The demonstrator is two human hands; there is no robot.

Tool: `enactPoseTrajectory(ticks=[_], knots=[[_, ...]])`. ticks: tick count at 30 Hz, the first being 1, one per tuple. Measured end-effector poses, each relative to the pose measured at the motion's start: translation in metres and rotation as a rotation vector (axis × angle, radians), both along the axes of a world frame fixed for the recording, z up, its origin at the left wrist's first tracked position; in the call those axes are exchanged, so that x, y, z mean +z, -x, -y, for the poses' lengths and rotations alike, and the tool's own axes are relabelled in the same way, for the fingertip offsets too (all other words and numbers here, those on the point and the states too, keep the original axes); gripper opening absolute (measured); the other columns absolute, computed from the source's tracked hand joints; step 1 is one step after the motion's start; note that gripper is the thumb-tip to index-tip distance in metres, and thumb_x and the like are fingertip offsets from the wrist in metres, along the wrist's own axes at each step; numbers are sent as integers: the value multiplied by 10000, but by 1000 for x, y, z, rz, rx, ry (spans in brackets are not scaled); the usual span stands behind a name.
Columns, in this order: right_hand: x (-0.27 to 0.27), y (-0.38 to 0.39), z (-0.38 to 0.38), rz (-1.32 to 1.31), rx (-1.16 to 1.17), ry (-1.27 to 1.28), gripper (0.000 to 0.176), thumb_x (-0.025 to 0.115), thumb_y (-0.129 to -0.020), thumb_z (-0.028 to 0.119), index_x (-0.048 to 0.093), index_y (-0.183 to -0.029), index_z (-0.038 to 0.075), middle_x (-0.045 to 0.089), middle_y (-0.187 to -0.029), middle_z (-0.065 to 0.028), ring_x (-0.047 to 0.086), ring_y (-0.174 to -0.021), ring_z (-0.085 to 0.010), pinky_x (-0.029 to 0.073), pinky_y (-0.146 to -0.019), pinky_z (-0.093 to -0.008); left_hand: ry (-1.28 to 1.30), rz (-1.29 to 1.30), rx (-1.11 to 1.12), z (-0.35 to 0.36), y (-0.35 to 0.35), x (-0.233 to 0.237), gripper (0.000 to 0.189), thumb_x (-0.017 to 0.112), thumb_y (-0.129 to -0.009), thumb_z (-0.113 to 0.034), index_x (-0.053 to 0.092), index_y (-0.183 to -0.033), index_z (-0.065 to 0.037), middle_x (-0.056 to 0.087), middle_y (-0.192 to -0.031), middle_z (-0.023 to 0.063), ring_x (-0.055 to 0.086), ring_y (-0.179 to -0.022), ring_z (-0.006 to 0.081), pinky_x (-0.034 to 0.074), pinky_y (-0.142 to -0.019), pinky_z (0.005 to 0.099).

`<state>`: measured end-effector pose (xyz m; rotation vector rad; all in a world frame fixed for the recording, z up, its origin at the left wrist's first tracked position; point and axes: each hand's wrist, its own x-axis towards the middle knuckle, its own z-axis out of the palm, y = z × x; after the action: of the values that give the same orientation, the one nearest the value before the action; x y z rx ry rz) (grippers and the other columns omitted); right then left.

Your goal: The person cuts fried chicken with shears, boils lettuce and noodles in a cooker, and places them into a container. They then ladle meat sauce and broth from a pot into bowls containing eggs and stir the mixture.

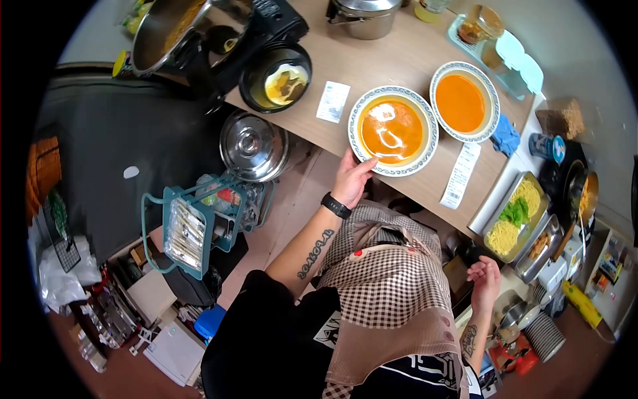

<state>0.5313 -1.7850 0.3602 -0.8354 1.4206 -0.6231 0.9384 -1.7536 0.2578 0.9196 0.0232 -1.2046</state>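
Note:
My left hand [352, 178] grips the near left rim of a patterned bowl [393, 132] of orange soup, its thumb over the rim and its other fingers mostly hidden beneath. The bowl is at the front edge of the wooden counter. Touching or nearly touching it on the right is a second bowl [464, 102] of orange soup. My right hand [484, 273] hangs by my right side, fingers apart and loosely curled, holding nothing. A printed slip [333, 102] lies left of the bowls, and a longer slip [460, 176] lies below the second bowl.
A black container [275, 77] and a large metal pot [158, 36] stand at the left. Right of the counter are a noodle tray [518, 217], a blue cloth [506, 135] and a pan [586, 194]. A teal cart [186, 231] holds wrapped items at lower left.

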Motion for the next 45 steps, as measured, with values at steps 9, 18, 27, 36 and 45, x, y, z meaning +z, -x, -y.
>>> enactPoseTrajectory(ticks=[9, 18, 27, 36, 45], knots=[[1, -16, -9, -128, -34, -137, 234, 585, -977, 236, 651, -1080, 37, 671, -832, -33, 634, -713, -109, 486, -607, -230, 68, -25, -62, 21, 3, -10, 503, 541, -913, 11, 409, -1394, -53, 533, -1344, 105, 530, -1223, 247, 437, -1030, 432], [-3, 73, -13, -410, -130, 65, 360, 463, -1028, 272, 662, -1130, -10, 578, -603, 3, 545, -483, -75, 439, -478, -238, 97, -29, -48, 23, 13, -10, 410, 508, -964, -200, 485, -1344, -46, 528, -1363, 135, 474, -1276, 289, 365, -1082, 457], [-49, 388, -91, -1702, -79, 284, 403, 689, -809, 246, 647, -1129, 4, 674, -969, -227, 636, -910, -405, 517, -833, -433, -299, 251, -245, -87, 30, -39, 506, 443, -994, -349, 434, -1437, -104, 599, -1211, 95, 604, -1028, 218, 510, -831, 303], [-102, 561, -129, -1004, -93, -216, 367, 624, -813, 140, 578, -1113, -67, 627, -895, -142, 568, -690, -243, 484, -622, -385, -518, 248, -227, -80, 118, -7, 391, 539, -958, -284, 539, -1302, -98, 622, -1101, 80, 656, -920, 204, 512, -729, 280], [104, 352, -45, -746, -320, 76, 366, 578, -979, 184, 567, -1276, -30, 622, -979, -28, 499, -703, -64, 397, -591, -198, -354, 395, -148, -52, 61, 5, 364, 553, -959, -246, 546, -1280, -74, 633, -1069, 54, 635, -920, 163, 480, -743, 265]])
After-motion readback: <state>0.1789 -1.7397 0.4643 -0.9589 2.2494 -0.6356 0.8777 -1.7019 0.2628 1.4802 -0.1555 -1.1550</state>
